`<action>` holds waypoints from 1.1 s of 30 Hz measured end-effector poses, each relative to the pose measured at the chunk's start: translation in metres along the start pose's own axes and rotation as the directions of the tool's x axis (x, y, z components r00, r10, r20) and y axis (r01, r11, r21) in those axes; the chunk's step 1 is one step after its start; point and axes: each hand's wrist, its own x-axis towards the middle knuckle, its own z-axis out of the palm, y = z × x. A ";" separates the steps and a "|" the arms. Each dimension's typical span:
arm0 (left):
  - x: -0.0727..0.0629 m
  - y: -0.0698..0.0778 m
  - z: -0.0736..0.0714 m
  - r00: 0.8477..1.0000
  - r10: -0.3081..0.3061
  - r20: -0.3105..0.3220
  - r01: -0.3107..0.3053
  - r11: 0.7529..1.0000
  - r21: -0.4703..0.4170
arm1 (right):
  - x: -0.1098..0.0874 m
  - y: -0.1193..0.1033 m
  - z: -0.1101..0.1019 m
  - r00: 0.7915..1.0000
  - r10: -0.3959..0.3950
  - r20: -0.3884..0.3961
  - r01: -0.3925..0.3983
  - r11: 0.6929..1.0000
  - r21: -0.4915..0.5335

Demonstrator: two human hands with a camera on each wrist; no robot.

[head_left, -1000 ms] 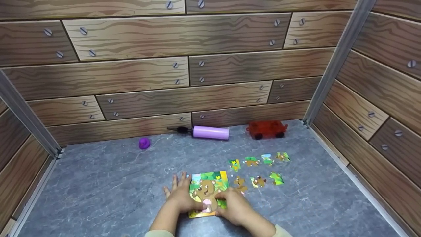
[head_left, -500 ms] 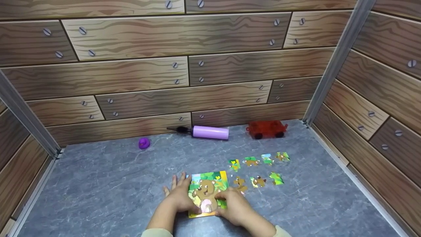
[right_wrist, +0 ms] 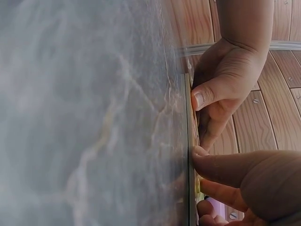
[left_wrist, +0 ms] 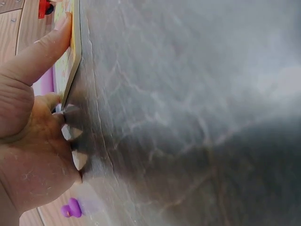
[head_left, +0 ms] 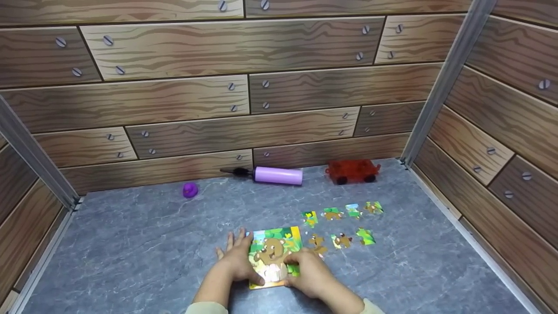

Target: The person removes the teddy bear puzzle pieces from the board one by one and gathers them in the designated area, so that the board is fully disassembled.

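Observation:
A bear jigsaw puzzle board (head_left: pixel 272 250) lies flat on the grey table in front of me. My left hand (head_left: pixel 237 264) is at its left edge, fingers spread forward over the tabletop and thumb lying on the board's lower left part. In the left wrist view that thumb (left_wrist: pixel 49 44) rests on the board's face. My right hand (head_left: pixel 310 272) holds the lower right corner, its thumb at the front edge and its bent index finger on the face. The right wrist view has this thumb (right_wrist: pixel 221 165) against the board's rim. Its other fingers are partly hidden.
Several loose puzzle pieces (head_left: pixel 332 213) lie in two rows right of the board. Along the back wall are a purple rubber duck (head_left: pixel 190 190), a lilac hand pump (head_left: pixel 278 175) and a red toy wagon (head_left: pixel 353 171). Wood-print walls enclose the table.
My left thumb has slid from the bear's belly down and left toward the board's lower edge. The right hand and the loose pieces have stayed in place.

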 end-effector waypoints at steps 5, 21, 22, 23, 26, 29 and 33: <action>-0.001 0.000 0.001 1.000 0.006 -0.010 -0.006 1.000 -0.004 | -0.001 0.000 0.002 1.000 0.001 -0.021 -0.001 1.000 0.009; 0.000 -0.003 0.003 1.000 0.018 -0.019 -0.018 1.000 -0.019 | 0.000 -0.002 0.003 0.999 -0.001 -0.040 0.005 0.994 0.105; 0.000 -0.003 0.002 1.000 0.019 -0.018 -0.019 1.000 -0.020 | 0.000 -0.002 0.003 0.999 0.004 -0.035 0.000 0.994 0.111; 0.000 -0.003 0.002 1.000 0.021 -0.018 -0.021 1.000 -0.020 | 0.000 -0.003 0.002 1.000 0.008 -0.030 -0.004 0.993 0.116; 0.000 -0.003 0.002 1.000 0.022 -0.019 -0.023 0.999 -0.025 | 0.001 -0.002 0.002 1.000 0.019 -0.016 -0.017 0.992 0.129; 0.000 -0.004 0.003 0.999 0.024 -0.025 -0.025 0.999 -0.034 | 0.002 -0.001 0.003 0.999 0.033 0.001 -0.032 0.989 0.145; -0.001 -0.005 0.004 0.999 0.028 -0.037 -0.030 0.998 -0.054 | 0.003 0.002 0.003 0.998 0.050 0.026 -0.053 0.984 0.171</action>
